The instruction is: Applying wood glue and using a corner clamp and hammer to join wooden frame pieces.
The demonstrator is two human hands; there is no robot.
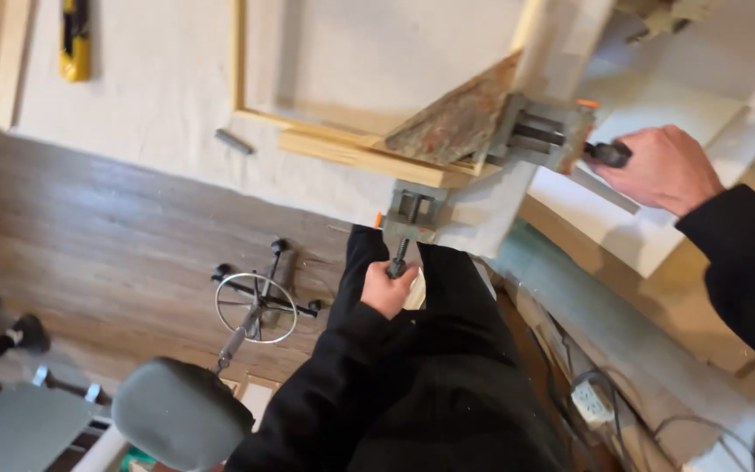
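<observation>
I have one view only, from the camera on my head, so nothing is shared with another. It looks steeply down and is rolled, so the table [176, 96] edge runs aslant and the floor [115, 236] lies lower left. It sits close: my sleeves fill the bottom, and a clamp [539, 131] lies at arm's reach, upper right.

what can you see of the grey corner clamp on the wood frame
The corner clamp is grey metal with small orange tips, and grips the corner of a pale wood frame at the table edge. It has two screw arms at right angles. The left hand grips one dark handle, the right hand the other. A worn triangular board lies over the corner.
</observation>
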